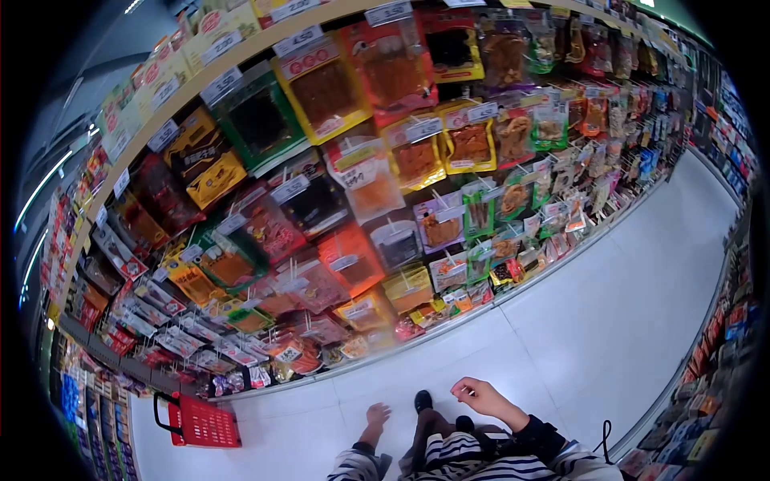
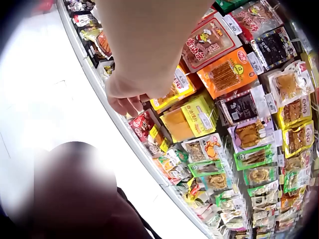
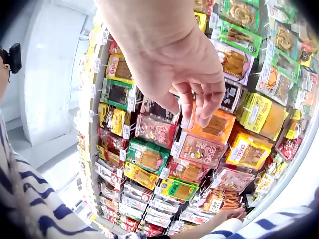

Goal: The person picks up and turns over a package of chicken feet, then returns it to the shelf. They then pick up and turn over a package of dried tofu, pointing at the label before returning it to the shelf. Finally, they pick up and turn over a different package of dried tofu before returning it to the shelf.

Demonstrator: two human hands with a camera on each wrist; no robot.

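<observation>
Along the rack [image 2: 91, 77] hang glossy, multicoloured packets [image 3: 217, 130].

Snack pkts [image 1: 325, 88]: glossy plastic, crinkly w/ clear windows. Basket [image 1: 210, 423]: red plastic, semi-gloss. Floor [image 1: 561, 313]: smooth, shiny tile. Striped sleeve [image 1: 353, 465]: matt cloth. Price tags [image 1: 389, 12]: flat, paper-like w/ smooth finish.

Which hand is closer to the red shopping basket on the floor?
Left. The left hand is off to the right of the red basket, not touching it. The right hand is farther away on that same side, past the left one.
</observation>
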